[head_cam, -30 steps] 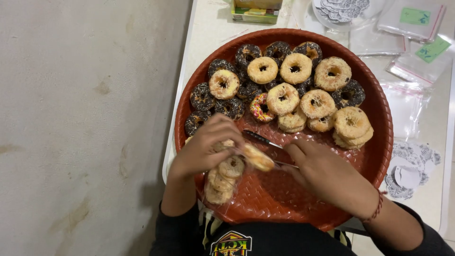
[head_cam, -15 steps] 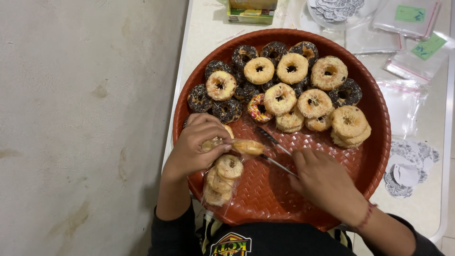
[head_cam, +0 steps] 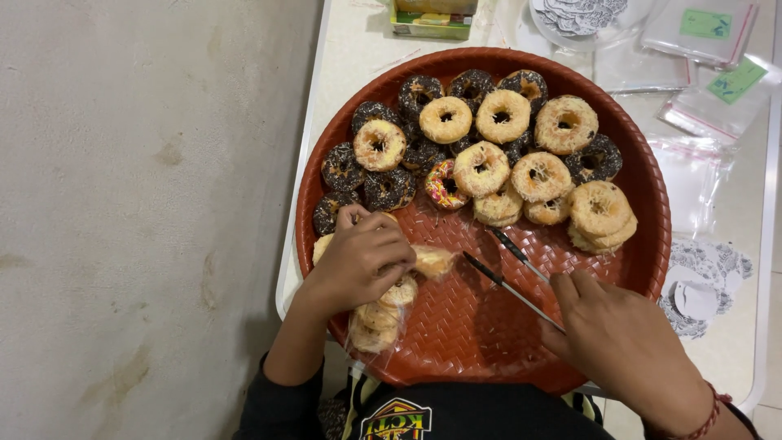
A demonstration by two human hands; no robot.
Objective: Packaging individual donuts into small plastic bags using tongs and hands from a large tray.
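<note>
Grey concrete floor on the left, white table (head_cam: 350, 49) on the right carrying a big round red woven tray (head_cam: 456, 342). On the tray's far half sit small doughnuts: about nine pale sugared ones (head_cam: 502, 116), some stacked in twos, about nine dark chocolate sprinkled ones (head_cam: 388, 189), and one with pink and rainbow sprinkles (head_cam: 445, 184); exact counts are hard where they overlap.

Left hand (head_cam: 358, 259) is at the tray's near left edge, fingers curled shut around the mouth of a clear plastic bag (head_cam: 376, 319) holding roughly four pale doughnuts stacked inside; one more pale doughnut (head_cam: 433, 261) lies just beside the fingers at the bag opening. Right hand (head_cam: 621, 341) is over the tray's near right, fingers pinching metal tongs (head_cam: 507, 270) with two dark tips, spread apart, pointing toward the doughnuts and gripping nothing.

Table beyond the tray: a green and yellow box (head_cam: 430, 18) at the top edge, a clear tub of round stickers (head_cam: 580, 15), two clear zip bags with green labels (head_cam: 720, 50), more round sticker sheets (head_cam: 699, 287) at the right.
</note>
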